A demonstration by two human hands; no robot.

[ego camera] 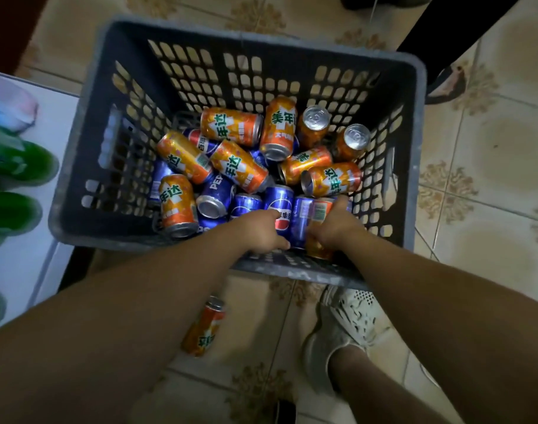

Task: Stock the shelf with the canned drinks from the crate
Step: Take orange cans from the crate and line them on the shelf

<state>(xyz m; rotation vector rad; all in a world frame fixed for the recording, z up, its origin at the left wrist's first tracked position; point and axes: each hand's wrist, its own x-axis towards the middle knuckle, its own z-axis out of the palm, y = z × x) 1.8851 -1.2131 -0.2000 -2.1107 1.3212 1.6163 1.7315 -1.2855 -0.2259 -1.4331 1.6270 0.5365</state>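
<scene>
Cans (231, 127) litter the crate (90, 148); left grip (261, 231) clasps a blue can (281, 206), right grip (335, 228) an orange can (321, 214).

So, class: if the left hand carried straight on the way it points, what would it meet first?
The blue Pepsi can in the crate: the left hand seems curled round it, thumb on top. Depth is hard to judge from above, so contact is likely, not certain.
</scene>
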